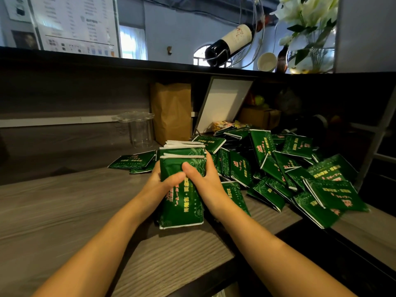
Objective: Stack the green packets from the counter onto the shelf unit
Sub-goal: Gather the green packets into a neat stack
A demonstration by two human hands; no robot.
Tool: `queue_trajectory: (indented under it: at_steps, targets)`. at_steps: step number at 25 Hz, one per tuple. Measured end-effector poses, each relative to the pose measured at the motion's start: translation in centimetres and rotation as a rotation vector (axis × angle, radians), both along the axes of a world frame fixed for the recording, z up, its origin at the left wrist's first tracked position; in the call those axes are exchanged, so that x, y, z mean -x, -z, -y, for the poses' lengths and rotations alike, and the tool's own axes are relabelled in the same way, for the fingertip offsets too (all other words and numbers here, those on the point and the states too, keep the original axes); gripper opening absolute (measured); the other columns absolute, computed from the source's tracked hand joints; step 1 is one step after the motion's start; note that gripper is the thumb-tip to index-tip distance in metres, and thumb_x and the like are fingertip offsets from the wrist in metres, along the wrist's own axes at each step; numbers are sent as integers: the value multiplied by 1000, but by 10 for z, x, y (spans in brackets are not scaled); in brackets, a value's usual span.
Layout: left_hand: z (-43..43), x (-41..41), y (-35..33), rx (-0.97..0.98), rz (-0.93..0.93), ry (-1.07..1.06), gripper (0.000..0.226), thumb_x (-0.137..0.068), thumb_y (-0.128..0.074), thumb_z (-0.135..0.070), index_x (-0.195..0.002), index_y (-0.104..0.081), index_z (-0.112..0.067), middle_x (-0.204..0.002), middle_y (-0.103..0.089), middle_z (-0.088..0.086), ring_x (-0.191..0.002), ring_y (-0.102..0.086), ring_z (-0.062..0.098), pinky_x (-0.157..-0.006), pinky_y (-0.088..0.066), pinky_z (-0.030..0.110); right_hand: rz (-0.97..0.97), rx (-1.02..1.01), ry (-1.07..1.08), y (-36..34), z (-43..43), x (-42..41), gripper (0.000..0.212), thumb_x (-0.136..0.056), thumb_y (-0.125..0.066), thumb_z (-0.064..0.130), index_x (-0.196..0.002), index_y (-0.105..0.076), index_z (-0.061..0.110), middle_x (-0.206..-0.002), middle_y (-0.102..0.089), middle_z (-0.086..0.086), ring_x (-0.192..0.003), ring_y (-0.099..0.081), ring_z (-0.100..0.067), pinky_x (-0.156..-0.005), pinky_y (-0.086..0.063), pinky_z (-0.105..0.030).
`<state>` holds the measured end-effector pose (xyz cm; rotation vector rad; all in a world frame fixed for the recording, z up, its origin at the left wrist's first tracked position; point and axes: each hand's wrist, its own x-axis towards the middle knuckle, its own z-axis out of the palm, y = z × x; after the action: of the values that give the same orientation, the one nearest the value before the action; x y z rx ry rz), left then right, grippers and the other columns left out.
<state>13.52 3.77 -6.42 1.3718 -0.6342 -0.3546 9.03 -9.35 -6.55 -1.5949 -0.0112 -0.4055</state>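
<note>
A squared-up bundle of green packets (181,207) is held upright low over the counter (64,211), with the left hand (159,183) and right hand (206,181) curled round its two sides and both thumbs pressed on the front face. The packets look light, soft and glossy, so the bundle will likely slip or fan out unless it is squeezed across its middle and supported underneath. A loose heap of packets (278,168) lies to the right, near a brown paper bag (171,112) and a clear glass jar (140,130).
</note>
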Motion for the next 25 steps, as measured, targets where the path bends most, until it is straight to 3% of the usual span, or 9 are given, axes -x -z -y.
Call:
queue_trajectory:
  at_steps: [5,8,11,13,15,17,19,21,25]
  targets:
    - [19,8,-39,-42,48,60,89,-54,-77,-38,-132,-37,-26,-116,-64,2,-95,-69,14,-72,-57,23,31,-101,28,-40,26,15,56,-80,-67,44,-129,-46,26,-111,-66,4,-93,-68,-8,-81,-57,-27]
    - [47,17,-59,-97,27,66,83,-62,-77,-36,-133,-36,-23,-108,-66,-1,-88,-69,10,-69,-55,23,-42,-159,60,-59,49,27,82,-66,-72,61,-134,-45,25,-117,-66,-2,-98,-69,-20,-88,-55,-43]
    - [77,36,-70,-134,-32,114,95,-49,-78,-50,-131,-43,-17,-107,-71,5,-91,-71,19,-81,-56,37,-192,-210,80,-77,72,54,111,-50,-73,76,-140,-41,21,-127,-61,-7,-102,-67,-24,-90,-54,-46]
    - [98,46,-78,-153,-100,179,106,-37,-81,-53,-130,-49,-16,-110,-71,8,-93,-71,21,-92,-53,41,-225,-240,69,-84,91,78,78,-68,-67,65,-128,-56,17,-113,-68,-7,-93,-69,-22,-84,-57,-37]
    - [116,51,-79,-145,-64,300,118,-29,-89,-55,-130,-53,-6,-123,-63,19,-78,-71,3,-87,-53,22,-240,-261,49,-83,113,105,54,-81,-61,48,-124,-58,15,-104,-71,-6,-87,-70,-19,-73,-58,-30]
    - [134,62,-75,-90,-35,421,77,-65,-79,-48,-121,-59,0,-125,-60,24,-55,-64,-5,-67,-49,9,-268,-223,94,-78,133,130,58,-81,-64,44,-131,-50,19,-111,-69,-4,-93,-69,-19,-73,-57,-30]
    - [154,82,-72,-155,-152,440,30,-86,-60,-36,-99,-70,-12,-99,-73,13,-64,-70,10,-70,-53,22,-268,-205,147,-72,146,148,67,-76,-69,44,-135,-44,23,-114,-69,-2,-96,-69,-18,-73,-57,-33]
    - [176,107,-72,-232,-275,444,26,-85,-59,-38,-91,-69,-15,-85,-75,6,-69,-71,18,-70,-53,29,-264,-238,247,-65,161,168,76,-71,-73,43,-138,-42,22,-113,-69,-2,-94,-70,-18,-68,-57,-30]
    - [212,139,-79,-254,-306,544,28,-86,-58,-40,-90,-69,-14,-79,-75,5,-67,-71,18,-69,-54,31,-235,-251,405,-68,181,207,51,-80,-64,34,-127,-52,19,-107,-71,-3,-90,-70,-19,-69,-55,-31]
